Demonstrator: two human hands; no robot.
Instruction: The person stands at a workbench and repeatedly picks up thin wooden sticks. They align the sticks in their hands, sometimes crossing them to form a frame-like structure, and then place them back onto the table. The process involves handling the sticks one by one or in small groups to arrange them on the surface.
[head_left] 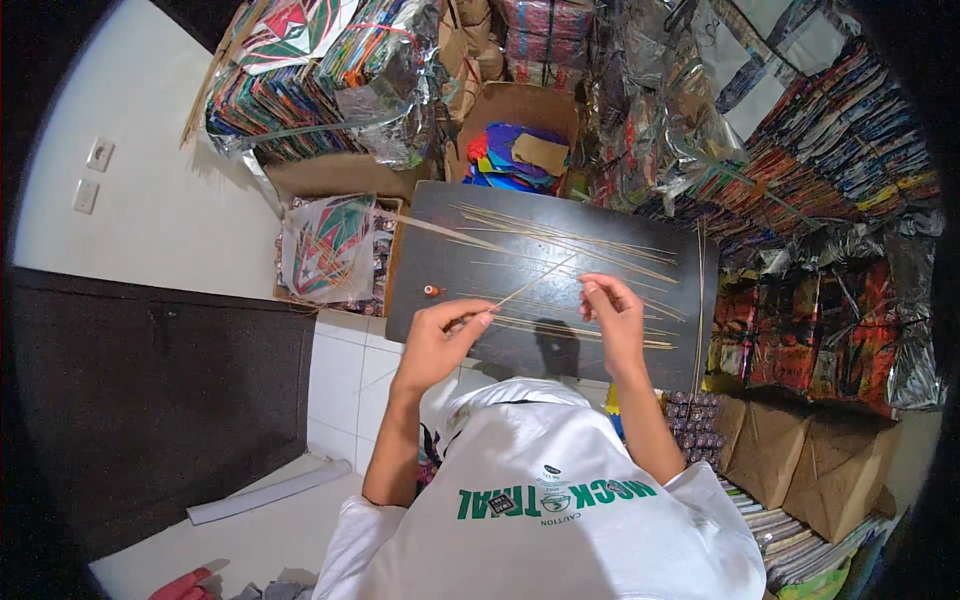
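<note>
Stick (533, 283): slanting over the dark table (415, 270), one end sitting in the left hand and the other pointing away from the person, up to the right.
Left hand (440, 335): hovering at the table's near side, pinching the stick between thumb and forefinger; the fingers are closing down narrowly on it, the others curling beneath.
Right hand (618, 318): hovering to the right of the stick's far end, fingers bending inward, thumb resting close to the forefinger; whether anything thin is sitting between the tips, I cannot tell.
Loose sticks (590, 236): lying across the tabletop in rough rows, some crossing, with others running beneath and between the hands.
Long sticks (699, 310): stretching along the table's right edge.
Spool (432, 291): standing near the table's left edge, beyond the left hand, showing orange and white.
Left carton (393, 265): sitting beside the table, holding printed sheets (325, 250) in red, green and white.
Far carton (500, 105): standing open behind the table, holding brightly coloured pieces (500, 150).
</note>
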